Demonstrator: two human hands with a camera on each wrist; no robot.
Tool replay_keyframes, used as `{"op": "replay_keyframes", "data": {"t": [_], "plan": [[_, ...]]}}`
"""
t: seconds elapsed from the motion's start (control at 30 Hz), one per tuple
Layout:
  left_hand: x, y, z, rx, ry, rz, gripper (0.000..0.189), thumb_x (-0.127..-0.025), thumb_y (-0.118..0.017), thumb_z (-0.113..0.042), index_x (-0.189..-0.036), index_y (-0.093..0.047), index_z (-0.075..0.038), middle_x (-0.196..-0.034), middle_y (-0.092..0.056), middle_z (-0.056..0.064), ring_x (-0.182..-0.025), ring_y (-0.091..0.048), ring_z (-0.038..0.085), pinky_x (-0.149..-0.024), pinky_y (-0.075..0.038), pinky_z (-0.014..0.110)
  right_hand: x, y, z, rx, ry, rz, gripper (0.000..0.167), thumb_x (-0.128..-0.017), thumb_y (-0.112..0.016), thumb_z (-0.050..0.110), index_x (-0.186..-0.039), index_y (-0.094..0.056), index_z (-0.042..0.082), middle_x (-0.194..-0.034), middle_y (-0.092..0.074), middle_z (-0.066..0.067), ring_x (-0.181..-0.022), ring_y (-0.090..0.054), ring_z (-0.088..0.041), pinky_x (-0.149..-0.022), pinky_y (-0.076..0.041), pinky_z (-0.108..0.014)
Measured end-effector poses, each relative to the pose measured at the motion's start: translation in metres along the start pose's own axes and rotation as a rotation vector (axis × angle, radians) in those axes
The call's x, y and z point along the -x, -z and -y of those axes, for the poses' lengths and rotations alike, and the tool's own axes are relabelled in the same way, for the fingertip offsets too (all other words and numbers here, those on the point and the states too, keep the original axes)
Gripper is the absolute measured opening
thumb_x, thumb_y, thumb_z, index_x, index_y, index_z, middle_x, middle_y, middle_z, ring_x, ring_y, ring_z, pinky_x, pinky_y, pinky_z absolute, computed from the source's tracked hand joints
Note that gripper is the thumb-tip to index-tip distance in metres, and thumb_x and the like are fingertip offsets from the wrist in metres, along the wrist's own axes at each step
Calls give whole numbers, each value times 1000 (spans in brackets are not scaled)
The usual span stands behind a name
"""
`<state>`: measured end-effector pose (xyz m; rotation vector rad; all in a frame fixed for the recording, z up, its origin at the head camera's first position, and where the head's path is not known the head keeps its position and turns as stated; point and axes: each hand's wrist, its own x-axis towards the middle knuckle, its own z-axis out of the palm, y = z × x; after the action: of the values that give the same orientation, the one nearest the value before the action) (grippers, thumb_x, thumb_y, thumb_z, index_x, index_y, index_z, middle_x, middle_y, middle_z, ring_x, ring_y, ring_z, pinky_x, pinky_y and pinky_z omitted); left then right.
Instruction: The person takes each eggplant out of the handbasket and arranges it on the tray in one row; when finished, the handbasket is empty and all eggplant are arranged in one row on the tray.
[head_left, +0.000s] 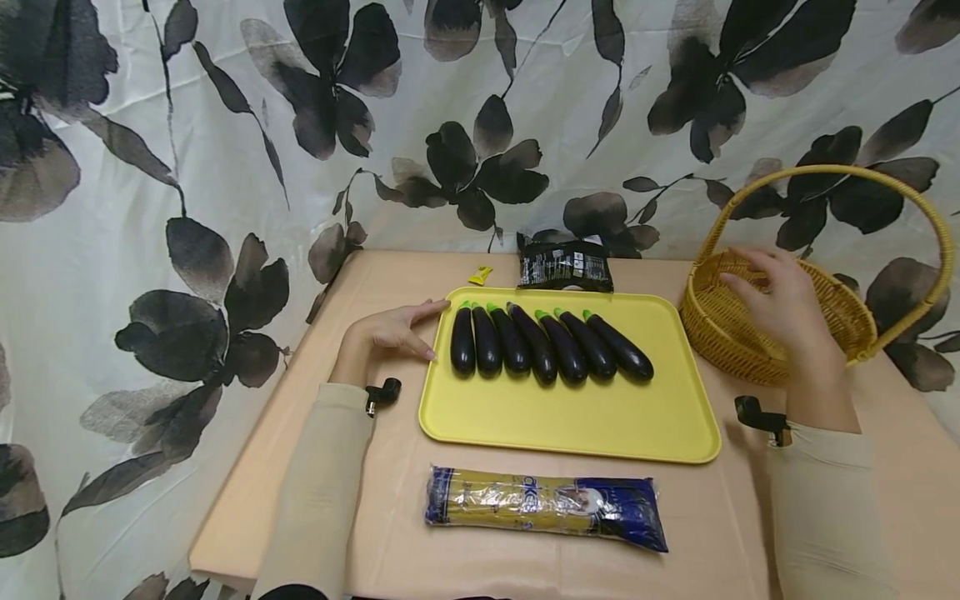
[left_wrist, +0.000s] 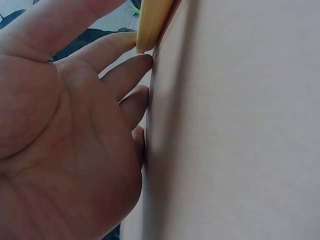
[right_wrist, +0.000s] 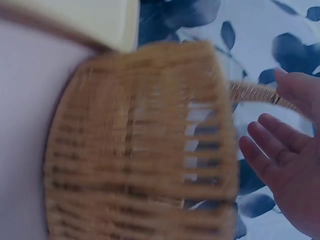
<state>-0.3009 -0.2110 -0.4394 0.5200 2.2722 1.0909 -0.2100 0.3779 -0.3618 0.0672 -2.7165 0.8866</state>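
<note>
A yellow tray [head_left: 570, 417] lies on the table with several dark purple eggplants [head_left: 540, 342] in a row on it, green stem ends toward the back. My left hand [head_left: 397, 329] is at the tray's left edge; in the left wrist view its fingers [left_wrist: 125, 75] look relaxed, with the fingertips at the tray rim [left_wrist: 150, 25]. Over the wicker basket [head_left: 738, 333] to the right of the tray is my right hand [head_left: 783, 304], fingers spread and holding nothing. In the right wrist view that hand [right_wrist: 295, 155] appears beside the blurred basket wall [right_wrist: 135, 140].
The basket's tall arched handle [head_left: 832, 169] rises at the right. A blue and yellow plastic packet [head_left: 543, 504] lies in front of the tray. Behind it are a black packet [head_left: 566, 265] and a small yellow wrapper [head_left: 480, 275]. Floral cloth [head_left: 420, 225] hangs behind the table.
</note>
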Motion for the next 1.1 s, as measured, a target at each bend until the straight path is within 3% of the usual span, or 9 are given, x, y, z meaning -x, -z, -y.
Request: {"op": "replay_keyframes", "data": {"t": [0.27,0.53,0.77,1.1], "plan": [[-1,-1,1,25,4,-7,116,-69,-98,-23,-164,-33,-29,-177,-3,5,-163,4,25,-132,1,51,-11,8,-38,60,-40,23,58,-109,-51,36,-162,-39,13,-163,-29,-32,-146,-27,-60,-110,-27,-80],[-1,-1,0,33,6,-15,116,-68,-99,-23,-164,-34,-30,-177,-4,5,-163,3,25,-132,0,52,-18,15,-70,167,-74,78,60,-110,-48,37,-158,-39,2,-158,-27,-41,-140,-27,-65,-110,-24,-80],[-3,-1,1,36,5,-13,116,-68,-99,-22,-164,-34,-30,-177,-4,5,-163,4,25,-132,-1,52,-21,20,-92,236,-64,194,59,-110,-49,31,-153,-40,-8,-149,-32,-46,-137,-26,-67,-110,-22,-80],[-4,-2,1,31,-4,-5,116,-69,-98,-21,-165,-32,-28,-177,-3,5,-163,5,25,-132,1,52,-21,21,-118,270,-124,363,75,-107,-53,47,-152,-39,-10,-143,-38,-46,-130,-34,-67,-109,-25,-80]]}}
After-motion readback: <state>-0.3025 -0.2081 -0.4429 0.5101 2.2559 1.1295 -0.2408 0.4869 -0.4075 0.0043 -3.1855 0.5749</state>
